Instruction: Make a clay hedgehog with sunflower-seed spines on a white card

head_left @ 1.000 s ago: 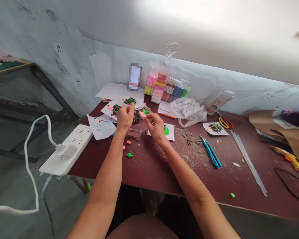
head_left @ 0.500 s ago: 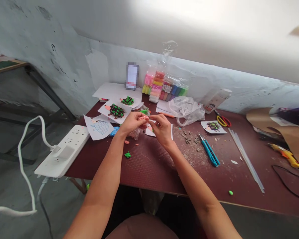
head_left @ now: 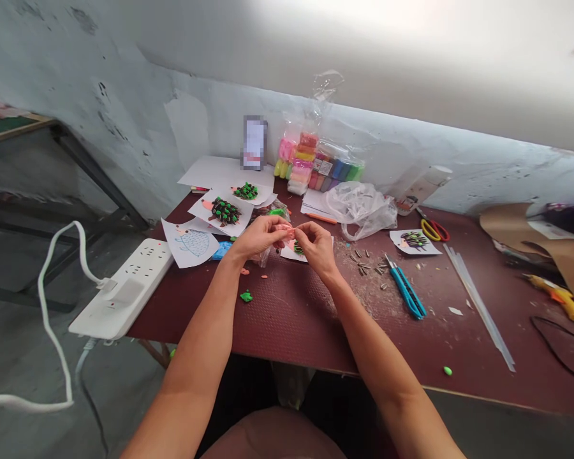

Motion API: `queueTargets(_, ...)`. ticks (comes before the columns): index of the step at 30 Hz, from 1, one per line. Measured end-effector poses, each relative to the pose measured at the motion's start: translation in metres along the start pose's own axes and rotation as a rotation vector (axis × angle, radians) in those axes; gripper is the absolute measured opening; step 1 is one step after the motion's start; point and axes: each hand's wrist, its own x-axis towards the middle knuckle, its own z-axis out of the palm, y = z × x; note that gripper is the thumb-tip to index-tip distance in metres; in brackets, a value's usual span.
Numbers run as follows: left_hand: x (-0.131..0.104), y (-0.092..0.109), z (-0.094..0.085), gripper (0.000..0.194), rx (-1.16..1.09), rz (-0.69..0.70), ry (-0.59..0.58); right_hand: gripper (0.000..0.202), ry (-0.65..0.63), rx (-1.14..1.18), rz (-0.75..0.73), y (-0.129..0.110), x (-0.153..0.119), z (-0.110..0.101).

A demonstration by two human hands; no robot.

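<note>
Over the middle of the table my two hands meet. Pinched in my left hand [head_left: 263, 236] is a small lump of pink modelling clay [head_left: 283, 229]. The fingertips of my right hand [head_left: 316, 245] press together at the right side of that clay. Partly hidden beneath the hands lies a paper card [head_left: 326, 245] with green and dark pieces on it. Small pink clay bits [head_left: 264, 276] and a green clay lump [head_left: 246, 296] rest on the table nearer to me. To the left are paper cards bearing clay hedgehogs [head_left: 224, 211] and a blue hedgehog drawing [head_left: 194, 245].
A white power strip [head_left: 124, 287] overhangs the left edge. Behind stand a phone [head_left: 254, 143], packs of coloured clay [head_left: 310, 162] and a plastic bag [head_left: 361, 207]. On the right lie a blue utility knife [head_left: 406, 290], scissors [head_left: 433, 231], glue sticks [head_left: 481, 309] and a yellow glue gun [head_left: 559, 296].
My hands stay together on the pink clay; the right fingers have shifted slightly. The view has turned a little, so the table's things appear further right.
</note>
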Motion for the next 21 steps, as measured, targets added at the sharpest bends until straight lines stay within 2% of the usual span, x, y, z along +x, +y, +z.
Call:
queueTargets(5,-0.001,0.001,0.001,0.042,-0.076,-0.013,0.014,0.044,0.004,0.036,-0.011,-0.005,-0.003,-0.004)
queueTargets(11,0.000,-0.002,0.000,0.040,-0.091,0.011,0.011,0.062,-0.136,0.158,0.060,-0.006,-0.003,-0.007)
queueTargets(16,-0.001,-0.001,-0.005,0.035,-0.057,-0.002,-0.034,0.062,-0.101,0.223,0.094,-0.008,0.001,-0.016)
queueTargets(21,-0.007,0.006,-0.009,0.039,-0.050,-0.036,-0.118,0.060,-0.057,0.276,0.104,-0.012,0.001,-0.022)
